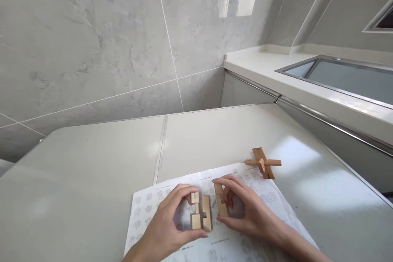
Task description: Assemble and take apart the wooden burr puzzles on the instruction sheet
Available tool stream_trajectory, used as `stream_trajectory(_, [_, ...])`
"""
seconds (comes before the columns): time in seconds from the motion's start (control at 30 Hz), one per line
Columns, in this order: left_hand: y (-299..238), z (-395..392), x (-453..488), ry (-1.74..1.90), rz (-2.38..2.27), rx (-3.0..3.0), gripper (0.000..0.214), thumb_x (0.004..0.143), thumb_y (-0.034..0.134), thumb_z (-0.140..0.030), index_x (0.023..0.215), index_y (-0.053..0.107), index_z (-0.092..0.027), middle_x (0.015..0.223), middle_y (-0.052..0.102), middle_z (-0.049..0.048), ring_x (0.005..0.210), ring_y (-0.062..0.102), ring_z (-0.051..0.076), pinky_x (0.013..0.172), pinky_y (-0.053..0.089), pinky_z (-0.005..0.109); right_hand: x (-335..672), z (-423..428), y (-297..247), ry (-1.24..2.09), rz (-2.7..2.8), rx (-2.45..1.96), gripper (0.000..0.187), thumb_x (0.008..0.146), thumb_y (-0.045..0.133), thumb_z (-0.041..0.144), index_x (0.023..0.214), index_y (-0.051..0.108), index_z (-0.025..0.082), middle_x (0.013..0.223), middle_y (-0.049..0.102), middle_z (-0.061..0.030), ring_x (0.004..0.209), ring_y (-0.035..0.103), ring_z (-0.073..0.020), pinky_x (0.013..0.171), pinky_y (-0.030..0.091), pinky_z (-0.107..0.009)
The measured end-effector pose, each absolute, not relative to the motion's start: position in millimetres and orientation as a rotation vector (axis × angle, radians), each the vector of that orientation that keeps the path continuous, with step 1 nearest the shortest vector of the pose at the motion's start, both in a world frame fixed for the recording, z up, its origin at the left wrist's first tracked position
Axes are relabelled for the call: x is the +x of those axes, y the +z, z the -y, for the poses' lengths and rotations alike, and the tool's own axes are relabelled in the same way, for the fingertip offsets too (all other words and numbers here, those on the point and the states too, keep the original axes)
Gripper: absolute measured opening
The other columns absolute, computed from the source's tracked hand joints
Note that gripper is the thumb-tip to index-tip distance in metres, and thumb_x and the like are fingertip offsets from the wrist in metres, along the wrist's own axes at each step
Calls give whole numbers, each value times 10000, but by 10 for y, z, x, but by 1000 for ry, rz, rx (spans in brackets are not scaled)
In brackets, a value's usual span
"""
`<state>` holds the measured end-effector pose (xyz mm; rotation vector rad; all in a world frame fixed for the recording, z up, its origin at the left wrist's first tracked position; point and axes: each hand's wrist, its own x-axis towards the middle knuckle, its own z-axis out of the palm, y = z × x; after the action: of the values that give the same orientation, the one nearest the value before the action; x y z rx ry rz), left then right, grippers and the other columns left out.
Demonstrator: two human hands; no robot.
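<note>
My left hand (pixel 172 217) grips a notched wooden puzzle piece (pixel 195 222) between thumb and fingers, one at each end. A second notched wooden piece (pixel 206 213) stands just right of it, between my two hands. In my right hand (pixel 242 206) is another notched wooden piece (pixel 220 202), pinched end to end in the same way. Under both hands lies a paper sheet (pixel 147 196) printed with small line drawings of assembled shapes. The fingertips of both hands partly cover the ends of the held pieces.
Beyond the paper's far right edge, a cross-shaped assembly of brown wooden pieces (pixel 261 163) rests on the white table (pixel 92 180). A seam (pixel 161 147) runs across the tabletop. On the right is a counter (pixel 258 65) with a sink (pixel 344 75); a grey tiled wall (pixel 107 41) stands behind.
</note>
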<state>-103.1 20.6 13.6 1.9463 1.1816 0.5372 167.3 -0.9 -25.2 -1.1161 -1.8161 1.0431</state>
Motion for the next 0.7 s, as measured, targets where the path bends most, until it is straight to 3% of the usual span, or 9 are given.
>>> stream_trajectory(0.23, [164, -205, -1009, 507, -1192, 1930, 643, 792, 935, -398, 1353, 623, -375, 1328, 668, 29, 1151, 674, 241, 1020, 590, 370, 1643, 36, -259, 937, 1891, -1145, 821, 778, 541, -34, 1496, 500, 364, 1018, 519, -20, 768, 556, -169, 672, 556, -304])
stream_trajectory(0.33, [174, -206, -995, 497, -1200, 1931, 631, 805, 925, -381, 1353, 611, -374, 1327, 661, 25, 1141, 666, 237, 1012, 581, 370, 1641, 37, -231, 917, 1900, -1112, 792, 792, 510, -36, 1478, 526, 358, 1113, 555, -42, 763, 565, -153, 672, 542, -298])
stream_trajectory(0.4, [183, -208, -983, 493, -1198, 1940, 625, 810, 921, -378, 1352, 611, -366, 1315, 662, 26, 1122, 666, 235, 1000, 580, 371, 1644, 32, -223, 926, 1880, -1115, 745, 822, 517, -19, 1468, 533, 351, 1116, 594, -35, 744, 572, -143, 680, 543, -294])
stream_trajectory(0.57, [197, -221, -967, 508, -1174, 1961, 601, 820, 912, -396, 1342, 621, -341, 1296, 667, 40, 1134, 663, 249, 1007, 577, 383, 1658, 20, -237, 991, 1817, -1229, 694, 865, 589, 56, 1501, 509, 322, 801, 580, 50, 685, 569, -156, 665, 515, -283])
stream_trajectory(0.7, [177, -221, -975, 495, -1165, 1968, 626, 826, 912, -398, 1367, 600, -351, 1325, 652, 34, 1177, 653, 249, 1045, 562, 388, 1653, 32, -264, 979, 1854, -1293, 658, 848, 672, 106, 1463, 552, 307, 774, 548, 57, 667, 542, -158, 641, 471, -283])
